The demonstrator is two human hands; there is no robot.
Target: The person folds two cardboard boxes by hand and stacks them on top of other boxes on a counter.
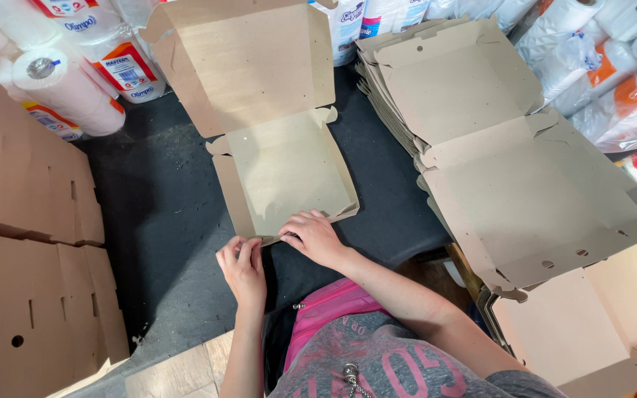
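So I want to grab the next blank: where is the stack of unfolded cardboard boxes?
In the head view the stack of flat box blanks lies on the person's right, beside the half-folded box that both hands work on, with wrapped paper rolls behind it.

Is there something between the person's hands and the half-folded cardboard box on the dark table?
Nothing visible. The left hand and right hand already touch the near front edge of the box, and only bare dark table lies around that edge.
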